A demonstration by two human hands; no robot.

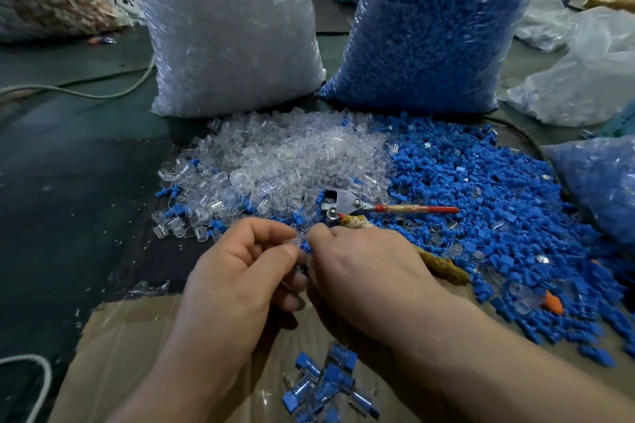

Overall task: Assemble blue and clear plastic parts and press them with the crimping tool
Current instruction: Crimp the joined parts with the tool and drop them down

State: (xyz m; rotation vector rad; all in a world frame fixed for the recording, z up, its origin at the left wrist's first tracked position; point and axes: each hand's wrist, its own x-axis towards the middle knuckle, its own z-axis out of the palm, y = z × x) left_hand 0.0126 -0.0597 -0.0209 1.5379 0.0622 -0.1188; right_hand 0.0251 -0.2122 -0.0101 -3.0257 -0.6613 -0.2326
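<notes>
Over the bench, left hand (240, 268) pinches a clear part (291, 240), right hand (360, 268) pinches a blue part (305, 246) against it, crimping tool (347, 204) just beyond the knuckles.

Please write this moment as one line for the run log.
step: fitting | left hand: pinches clear part | right hand: pinches blue part | tool: on pile

Blue part (305, 246) seemingly touches clear part (290, 240); tool (347, 204) flat.
</notes>
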